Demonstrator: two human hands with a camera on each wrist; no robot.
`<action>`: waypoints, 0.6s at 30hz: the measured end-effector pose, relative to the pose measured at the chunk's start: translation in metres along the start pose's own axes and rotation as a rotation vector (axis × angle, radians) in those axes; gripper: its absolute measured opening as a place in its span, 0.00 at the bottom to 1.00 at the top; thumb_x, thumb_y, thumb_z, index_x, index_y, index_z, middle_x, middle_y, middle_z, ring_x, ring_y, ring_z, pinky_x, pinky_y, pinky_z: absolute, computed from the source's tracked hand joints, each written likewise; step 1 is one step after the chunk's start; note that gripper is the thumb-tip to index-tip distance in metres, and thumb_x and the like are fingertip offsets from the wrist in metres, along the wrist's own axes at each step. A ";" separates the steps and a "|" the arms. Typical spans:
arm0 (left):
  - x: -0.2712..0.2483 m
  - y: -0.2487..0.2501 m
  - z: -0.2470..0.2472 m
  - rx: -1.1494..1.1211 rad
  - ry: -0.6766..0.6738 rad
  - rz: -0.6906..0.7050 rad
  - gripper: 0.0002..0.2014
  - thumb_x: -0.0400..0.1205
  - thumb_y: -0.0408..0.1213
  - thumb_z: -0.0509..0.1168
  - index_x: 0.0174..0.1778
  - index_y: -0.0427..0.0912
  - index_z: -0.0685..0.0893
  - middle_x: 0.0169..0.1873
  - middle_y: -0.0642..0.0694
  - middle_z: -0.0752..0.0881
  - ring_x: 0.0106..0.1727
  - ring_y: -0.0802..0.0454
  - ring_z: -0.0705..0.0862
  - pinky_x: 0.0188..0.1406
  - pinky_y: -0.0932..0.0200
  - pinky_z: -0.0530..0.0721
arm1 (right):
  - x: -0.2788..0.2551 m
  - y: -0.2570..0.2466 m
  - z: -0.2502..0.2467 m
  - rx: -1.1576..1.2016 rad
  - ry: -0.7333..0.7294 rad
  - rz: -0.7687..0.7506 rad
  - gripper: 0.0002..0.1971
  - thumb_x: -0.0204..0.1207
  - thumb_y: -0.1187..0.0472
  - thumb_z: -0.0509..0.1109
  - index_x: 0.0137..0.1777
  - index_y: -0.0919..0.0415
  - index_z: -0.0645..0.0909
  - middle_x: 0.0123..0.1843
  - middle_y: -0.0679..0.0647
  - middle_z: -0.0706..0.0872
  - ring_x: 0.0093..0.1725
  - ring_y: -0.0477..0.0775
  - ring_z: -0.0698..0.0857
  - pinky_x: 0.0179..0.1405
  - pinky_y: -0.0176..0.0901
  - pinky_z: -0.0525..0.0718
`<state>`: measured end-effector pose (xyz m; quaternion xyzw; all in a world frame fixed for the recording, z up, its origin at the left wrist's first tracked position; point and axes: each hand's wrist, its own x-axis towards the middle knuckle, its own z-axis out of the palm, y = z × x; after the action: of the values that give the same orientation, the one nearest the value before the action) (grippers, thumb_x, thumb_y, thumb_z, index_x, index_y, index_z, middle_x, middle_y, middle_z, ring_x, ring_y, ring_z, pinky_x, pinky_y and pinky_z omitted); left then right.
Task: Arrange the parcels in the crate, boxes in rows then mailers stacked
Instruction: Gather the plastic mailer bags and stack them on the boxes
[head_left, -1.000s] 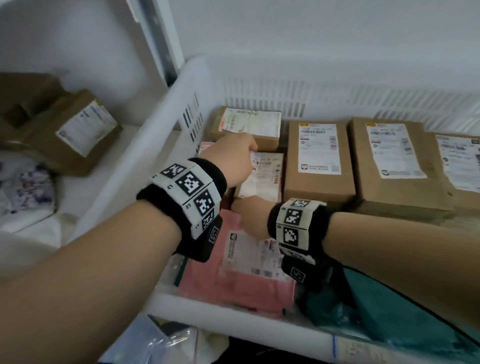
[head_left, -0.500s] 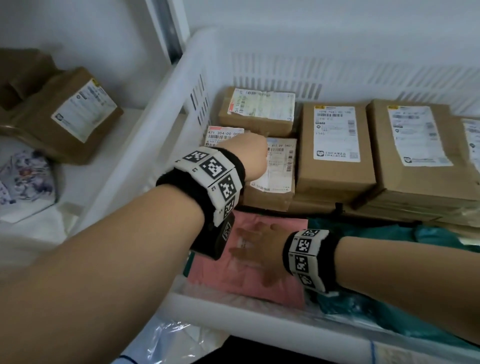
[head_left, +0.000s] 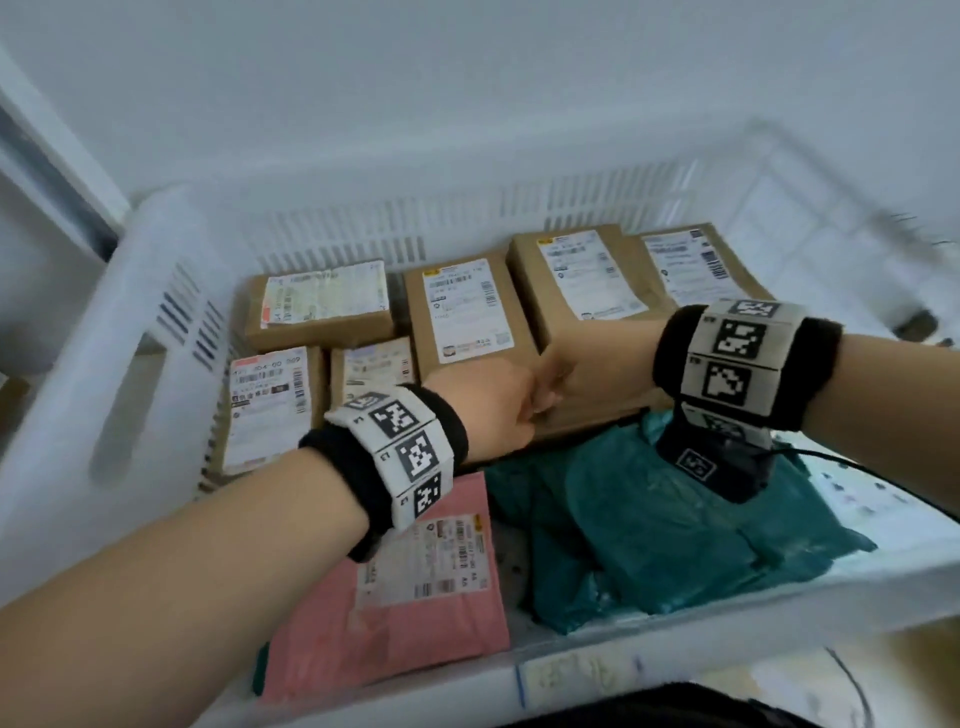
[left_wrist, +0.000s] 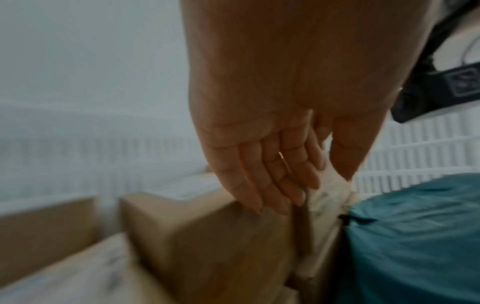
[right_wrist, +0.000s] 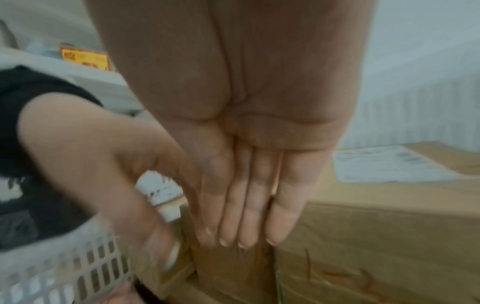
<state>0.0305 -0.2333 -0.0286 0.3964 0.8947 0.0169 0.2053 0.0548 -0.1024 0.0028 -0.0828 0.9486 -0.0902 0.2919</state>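
- White slatted crate (head_left: 156, 322) on a pale surface, holding cardboard boxes along the far side and mailers along the near side.
- Far row, left to right: small labelled box (head_left: 319, 306), taller box (head_left: 467, 312), large box (head_left: 587, 291), another box (head_left: 696, 260) partly hidden behind the right wrist.
- In front of the small box, two more labelled boxes side by side: one by the crate's left wall (head_left: 270, 405), a narrower one (head_left: 371, 366) just beside it.
- Pink mailer (head_left: 405, 613) lying flat at the near left, label up, partly under the left forearm.
- Teal mailers (head_left: 649, 540) piled at the near right, touching the front of the large box.
- Left hand (head_left: 483, 410) at the near face of the taller box, fingers (left_wrist: 262, 185) straight and close together, tips touching the cardboard edge; nothing grasped, hand released and flat.
- Right hand (head_left: 566, 374) just beside the left, at the near left corner of the large box; fingers (right_wrist: 249, 207) straight and together, laid against the cardboard, grasping nothing.
- Both hands touching or nearly touching each other at the seam between the taller box and the large box; exact contact blurred.
- Black wristbands with black-and-white marker tiles on both wrists (head_left: 395, 452), a dark camera unit (head_left: 711, 457) hanging below the right one over the teal mailers.
- White wall (head_left: 467, 93) behind the crate.
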 end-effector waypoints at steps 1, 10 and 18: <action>0.006 0.010 0.005 0.014 -0.027 0.053 0.09 0.77 0.46 0.65 0.45 0.44 0.78 0.46 0.47 0.83 0.51 0.43 0.85 0.46 0.53 0.84 | -0.007 0.006 -0.001 0.002 -0.005 0.034 0.14 0.80 0.68 0.61 0.56 0.60 0.87 0.57 0.52 0.88 0.53 0.54 0.82 0.53 0.42 0.79; 0.031 0.073 0.058 0.325 -0.304 0.467 0.49 0.70 0.59 0.72 0.83 0.54 0.52 0.82 0.45 0.55 0.81 0.42 0.56 0.81 0.41 0.60 | -0.047 0.065 0.009 0.143 0.114 0.255 0.18 0.82 0.71 0.56 0.64 0.61 0.84 0.66 0.55 0.84 0.64 0.56 0.82 0.63 0.45 0.82; 0.028 0.066 0.056 0.099 -0.080 0.412 0.20 0.82 0.38 0.57 0.71 0.54 0.74 0.70 0.54 0.77 0.71 0.51 0.76 0.69 0.51 0.76 | -0.047 0.084 0.006 0.210 0.138 0.210 0.16 0.82 0.68 0.59 0.64 0.64 0.84 0.62 0.56 0.87 0.61 0.56 0.85 0.54 0.41 0.82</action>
<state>0.0812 -0.1752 -0.0769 0.5807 0.7858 -0.0011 0.2130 0.0879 -0.0121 0.0046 0.0542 0.9552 -0.1635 0.2408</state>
